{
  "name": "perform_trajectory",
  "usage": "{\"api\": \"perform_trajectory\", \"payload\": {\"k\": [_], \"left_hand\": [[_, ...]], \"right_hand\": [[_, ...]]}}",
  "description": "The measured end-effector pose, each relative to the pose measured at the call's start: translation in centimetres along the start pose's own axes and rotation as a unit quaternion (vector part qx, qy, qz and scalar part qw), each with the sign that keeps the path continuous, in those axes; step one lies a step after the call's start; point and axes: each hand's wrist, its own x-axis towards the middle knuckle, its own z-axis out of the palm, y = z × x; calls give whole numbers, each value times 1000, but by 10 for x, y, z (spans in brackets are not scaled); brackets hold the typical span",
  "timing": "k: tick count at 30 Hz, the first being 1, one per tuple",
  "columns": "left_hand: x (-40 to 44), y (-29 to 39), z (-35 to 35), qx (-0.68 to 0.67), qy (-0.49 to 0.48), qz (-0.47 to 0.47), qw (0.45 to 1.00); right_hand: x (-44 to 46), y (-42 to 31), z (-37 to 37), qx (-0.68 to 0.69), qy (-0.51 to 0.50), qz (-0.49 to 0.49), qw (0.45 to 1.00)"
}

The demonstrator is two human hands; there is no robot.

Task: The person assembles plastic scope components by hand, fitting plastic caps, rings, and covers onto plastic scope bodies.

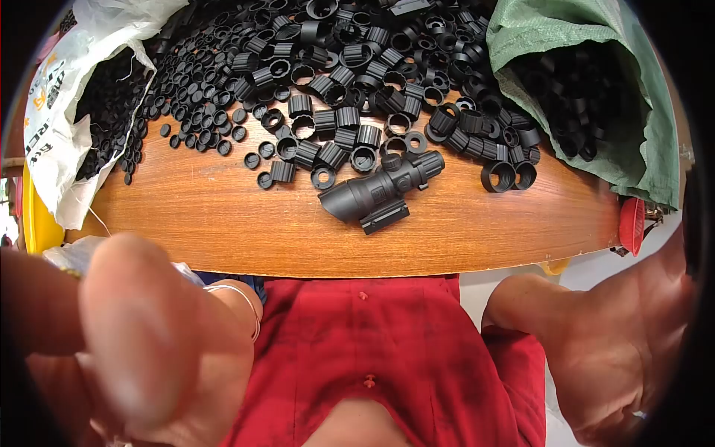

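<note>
My left hand (149, 335) is raised close to the camera at the left, blurred, with its thumb apart from the other fingers and nothing seen in it. The other fingers are dark and partly cut off. At the right edge is my right hand (625, 350), its palm in view and its fingers outside the frame. Neither hand touches the table top. On the table (261, 231), between the hands and beyond them, lies a black scope (372, 190) with a mounting rail under it. Ribbed black plastic rings (325, 121) are heaped just behind it.
Small black caps (201, 119) are spread at the back left. A white sack (59, 134) of small black parts lies open at the left. A green sack (633, 127) holding black rings stands at the right. Beside the table are a red plastic object (631, 225) and a yellow one (37, 216).
</note>
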Motion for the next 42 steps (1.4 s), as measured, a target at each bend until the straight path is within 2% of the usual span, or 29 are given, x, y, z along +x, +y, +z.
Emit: {"api": "perform_trajectory", "payload": {"k": [14,42], "left_hand": [[2,-25,1,-32,59,36,997],[15,-13,-9,-67,141,102,982]], "right_hand": [[2,0,-1,-14,-8,-1,1000],[9,-3,16,-23,-2,-9,1000]]}}
